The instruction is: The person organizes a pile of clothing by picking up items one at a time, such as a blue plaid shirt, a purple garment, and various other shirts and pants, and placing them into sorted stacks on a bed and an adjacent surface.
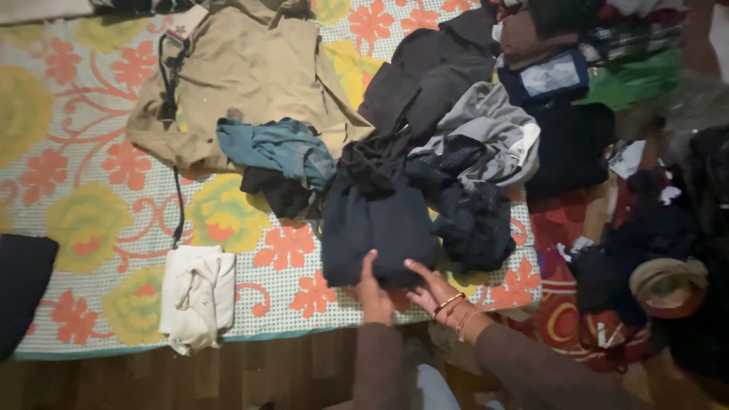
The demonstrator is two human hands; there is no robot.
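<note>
A folded dark navy garment lies on the flowered bed sheet near its front edge. My left hand rests on the garment's near edge, fingers together and pointing away from me. Just beside it, my right hand, with bangles on the wrist, touches the garment's near right corner with its fingers spread. Neither hand grips anything.
A folded white cloth lies at the front left. A tan jacket, a teal garment, grey and black clothes are heaped behind. More clothes and a round basket sit at the right. Wooden floor runs below.
</note>
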